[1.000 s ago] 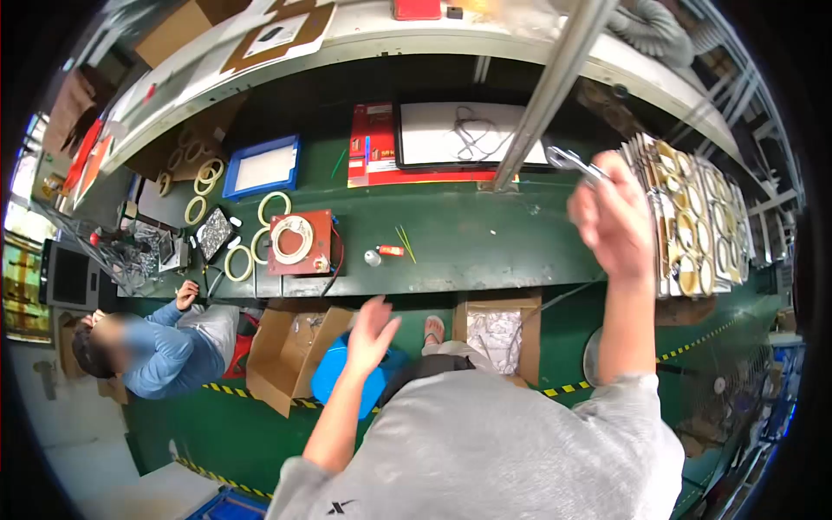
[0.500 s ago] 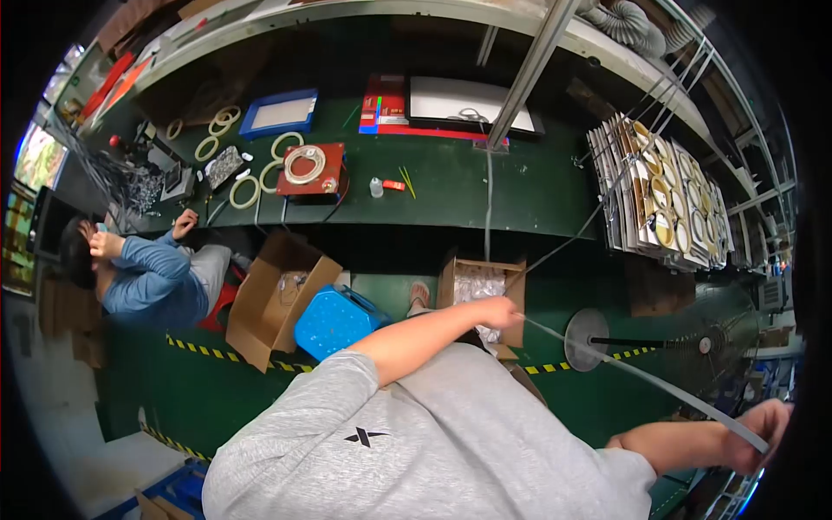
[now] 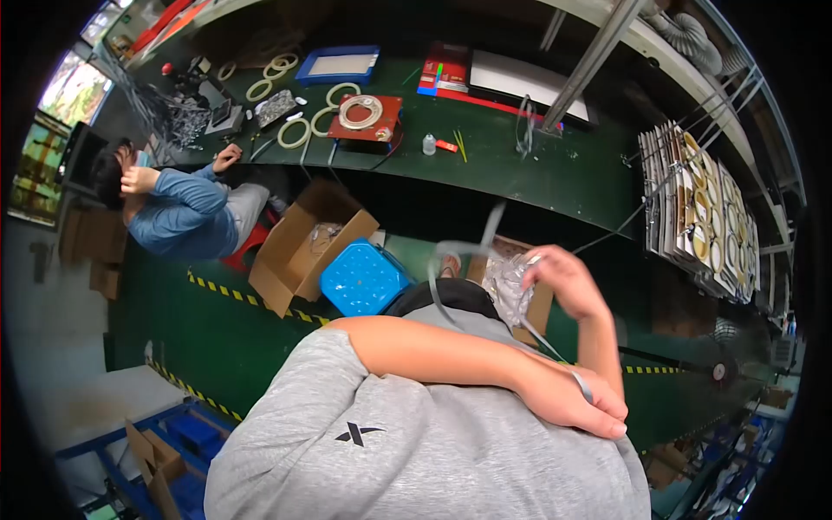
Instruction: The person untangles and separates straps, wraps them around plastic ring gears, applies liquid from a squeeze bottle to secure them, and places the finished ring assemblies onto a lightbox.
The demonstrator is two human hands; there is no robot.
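A long grey flat strip [image 3: 493,227] hangs in loose, blurred loops in front of my body. My left hand [image 3: 574,400] reaches across my chest, its fingers closed around part of the strip, with a short bend showing above the knuckles. Farther forward, my right hand [image 3: 565,274] is raised over a carton [image 3: 539,310] of clear plastic bags [image 3: 505,284]. Its fingers are curled at the strip, which runs down from there towards my left hand. My right forearm passes behind my left hand.
A green workbench [image 3: 511,186] spans the front, with a red block [image 3: 381,121] and a bottle [image 3: 429,146] on it. Racked boards with rings [image 3: 702,208] stand right. A blue stool [image 3: 360,279], open carton [image 3: 276,264] and seated co-worker [image 3: 186,212] are left.
My hands were wide apart with the strip stretched between them. My right hand has come inward and forward, my left hand back towards my chest, and the strip has gone slack into loops.
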